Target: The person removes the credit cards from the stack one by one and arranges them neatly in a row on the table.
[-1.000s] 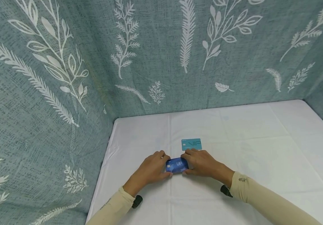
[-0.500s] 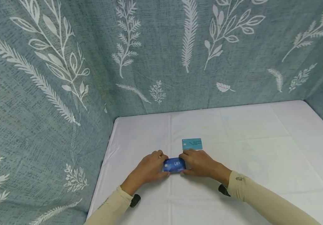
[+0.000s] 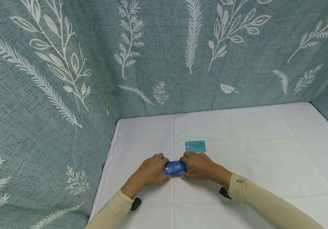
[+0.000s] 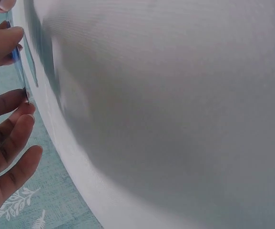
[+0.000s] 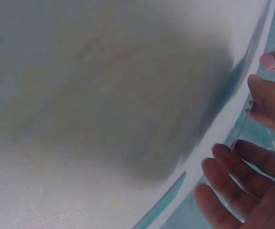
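Observation:
A blue card (image 3: 175, 168) marked VIP is held level between both hands in the head view. My left hand (image 3: 152, 170) pinches its left end, thumb at the near edge and fingers at the far edge. At the right end, my right hand (image 3: 200, 166) pinches it the same way. Both wrist views catch the card edge-on, raised off the table; its blue edge (image 4: 16, 54) shows beside the left fingers. Just beyond the right hand lies a teal VIP card (image 3: 195, 146) on the table, its near edge close to the right fingers.
A white cloth covers the table (image 3: 252, 152). Green-grey curtains (image 3: 164, 57) with white leaf prints stand along its back and sides. A black wrist device (image 3: 136, 204) hangs under the left wrist, another (image 3: 225, 192) under the right.
Both hands have shifted slightly left together with the blue card between them. Their grip looks the same. The teal card stays in its place on the table.

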Available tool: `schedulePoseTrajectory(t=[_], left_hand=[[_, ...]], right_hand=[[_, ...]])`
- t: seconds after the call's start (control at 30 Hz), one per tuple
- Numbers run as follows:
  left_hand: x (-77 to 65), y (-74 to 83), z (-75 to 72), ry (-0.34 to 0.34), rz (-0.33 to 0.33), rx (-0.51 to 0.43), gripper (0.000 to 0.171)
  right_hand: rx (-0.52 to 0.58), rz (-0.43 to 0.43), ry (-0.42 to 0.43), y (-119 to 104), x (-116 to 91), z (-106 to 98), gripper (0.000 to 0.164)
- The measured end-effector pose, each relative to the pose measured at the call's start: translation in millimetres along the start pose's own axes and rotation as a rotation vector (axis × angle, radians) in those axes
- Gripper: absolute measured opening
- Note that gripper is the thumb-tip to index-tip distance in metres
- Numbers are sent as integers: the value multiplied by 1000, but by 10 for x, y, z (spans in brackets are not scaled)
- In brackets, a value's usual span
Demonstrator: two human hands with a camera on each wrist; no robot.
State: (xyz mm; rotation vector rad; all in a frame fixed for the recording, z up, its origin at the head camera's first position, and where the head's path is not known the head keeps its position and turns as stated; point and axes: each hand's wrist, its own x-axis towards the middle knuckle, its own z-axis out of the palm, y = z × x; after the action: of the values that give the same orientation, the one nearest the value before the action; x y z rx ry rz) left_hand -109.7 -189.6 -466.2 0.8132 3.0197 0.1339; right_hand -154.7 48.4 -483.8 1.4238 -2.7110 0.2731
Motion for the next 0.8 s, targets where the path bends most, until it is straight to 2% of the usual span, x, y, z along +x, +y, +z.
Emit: schedulePoseTrajectory(t=[0.8], left_hand=[[-7,-95,48,-5,-1,35,52]], right_hand=[[-44,-31,-31,-26,130,66,59]])
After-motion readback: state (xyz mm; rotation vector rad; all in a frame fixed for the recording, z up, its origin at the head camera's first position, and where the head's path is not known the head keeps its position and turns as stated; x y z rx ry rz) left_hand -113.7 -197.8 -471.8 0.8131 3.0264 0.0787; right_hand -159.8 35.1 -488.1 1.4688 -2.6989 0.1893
